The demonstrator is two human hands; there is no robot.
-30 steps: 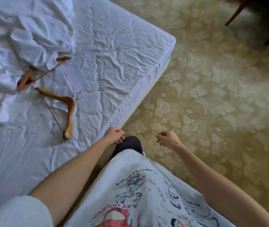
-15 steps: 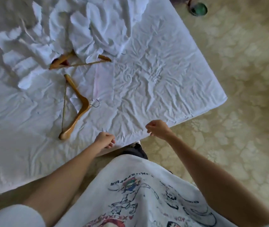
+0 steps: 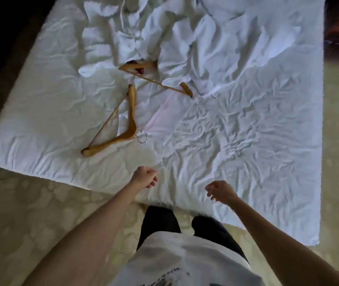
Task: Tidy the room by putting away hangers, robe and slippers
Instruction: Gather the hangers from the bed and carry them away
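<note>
Both hands, left hand (image 3: 146, 176) and right hand (image 3: 220, 190), loosely curled, hold nothing.

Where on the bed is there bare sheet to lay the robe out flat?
The right half of the bed is bare sheet, from the crumpled robe at the far end down to the near edge. A bare strip also lies between the near hanger and both hands. The far middle is crowded: the robe partly covers the second hanger.
</note>
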